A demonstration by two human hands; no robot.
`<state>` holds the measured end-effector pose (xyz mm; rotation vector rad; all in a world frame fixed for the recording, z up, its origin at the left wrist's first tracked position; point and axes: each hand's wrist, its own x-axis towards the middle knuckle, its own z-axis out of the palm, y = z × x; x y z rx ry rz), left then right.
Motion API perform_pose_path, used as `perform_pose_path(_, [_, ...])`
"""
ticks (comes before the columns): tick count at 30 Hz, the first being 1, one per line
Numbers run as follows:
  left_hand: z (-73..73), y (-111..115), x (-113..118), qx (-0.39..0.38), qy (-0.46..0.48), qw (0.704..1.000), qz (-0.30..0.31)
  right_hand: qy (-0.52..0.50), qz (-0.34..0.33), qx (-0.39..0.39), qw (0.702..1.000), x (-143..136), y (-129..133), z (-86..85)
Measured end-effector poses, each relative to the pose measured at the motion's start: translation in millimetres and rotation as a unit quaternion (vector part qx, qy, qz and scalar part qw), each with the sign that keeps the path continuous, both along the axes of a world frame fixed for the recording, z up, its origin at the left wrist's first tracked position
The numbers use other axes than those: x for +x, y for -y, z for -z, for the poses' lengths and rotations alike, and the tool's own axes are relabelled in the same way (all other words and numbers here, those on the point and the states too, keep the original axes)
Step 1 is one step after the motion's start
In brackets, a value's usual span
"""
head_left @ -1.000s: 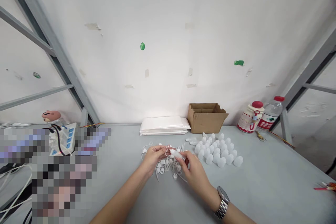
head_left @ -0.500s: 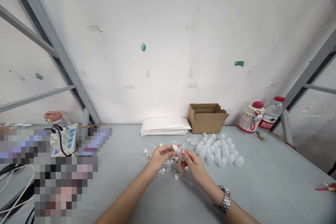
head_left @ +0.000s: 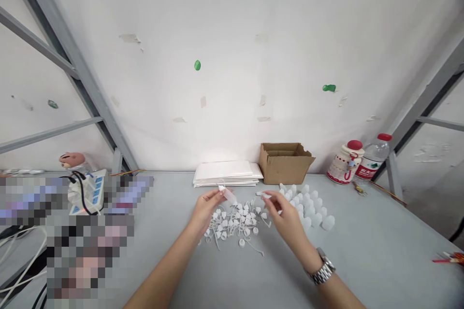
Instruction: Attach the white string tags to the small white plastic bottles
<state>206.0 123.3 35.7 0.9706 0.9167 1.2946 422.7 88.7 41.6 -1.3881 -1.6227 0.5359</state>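
My left hand [head_left: 207, 205] pinches a small translucent bottle [head_left: 229, 196] by its white-capped end, so the bottle tilts down to the right. Below it spreads a loose pile of white caps with cords [head_left: 235, 222]. To the right, my right hand [head_left: 283, 207] has thumb and forefinger closed at a small, slim translucent piece [head_left: 264, 194]; its exact kind does not show. Just beyond that hand, several translucent bottles [head_left: 315, 207] stand grouped on the grey table, some hidden behind the fingers.
Behind the pile lie stacked white envelopes [head_left: 226, 174], beside an open cardboard box [head_left: 286, 169]. A red-lidded flask [head_left: 345, 161] and a water bottle [head_left: 373, 159] stand at the back right. A power strip [head_left: 87, 193] with cables is on the left.
My hands were together over the pile and have moved apart. The left carries the bottle up and left; the right has moved right to the small translucent piece on the table.
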Motion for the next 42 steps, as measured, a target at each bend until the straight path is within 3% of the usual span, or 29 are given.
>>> perform_pose_path(3, [7.3, -19, -24, 0.017, -0.058, 0.988, -0.140, 0.156, 0.093, 0.085, 0.980, 23, -11, -2.0])
perform_pose_path(5, [13.7, -30, -40, 0.027, -0.220, 0.948, -0.227, 0.239, 0.121, 0.086, 0.960, 33, -15, -0.2])
perform_pose_path(10, [26.0, -41, -68, 0.007, -0.364, 0.890, -0.275, 0.380, 0.154, 0.051, 0.910, 36, -12, 3.4])
perform_pose_path(15, [30.7, -42, -75, -0.001, -0.454, 0.847, -0.278, 0.434, 0.150, 0.056, 0.887, 32, -7, 4.3])
perform_pose_path(23, [30.1, -39, -74, 0.016, -0.518, 0.818, -0.250, 0.419, 0.108, 0.029, 0.901, 30, -4, 0.4])
perform_pose_path(28, [21.1, -33, -69, 0.074, -0.578, 0.746, -0.323, 0.314, 0.085, 0.034, 0.945, 30, -7, -2.8])
perform_pose_path(31, [15.1, -30, -67, 0.106, -0.574, 0.726, -0.364, 0.215, 0.009, 0.018, 0.976, 22, -3, -8.7])
perform_pose_path(34, [10.8, -27, -62, 0.129, -0.554, 0.732, -0.376, 0.150, -0.134, -0.011, 0.979, 7, 9, -14.5])
perform_pose_path(37, [7.4, -23, -55, 0.187, -0.556, 0.746, -0.316, 0.165, -0.254, -0.034, 0.952, -10, 23, -15.1])
perform_pose_path(40, [5.5, -17, -48, 0.191, -0.596, 0.766, -0.142, 0.201, -0.293, -0.025, 0.934, -22, 31, -10.8])
perform_pose_path(42, [5.8, -14, -44, 0.156, -0.640, 0.749, -0.068, 0.217, -0.299, -0.015, 0.929, -27, 33, -7.9])
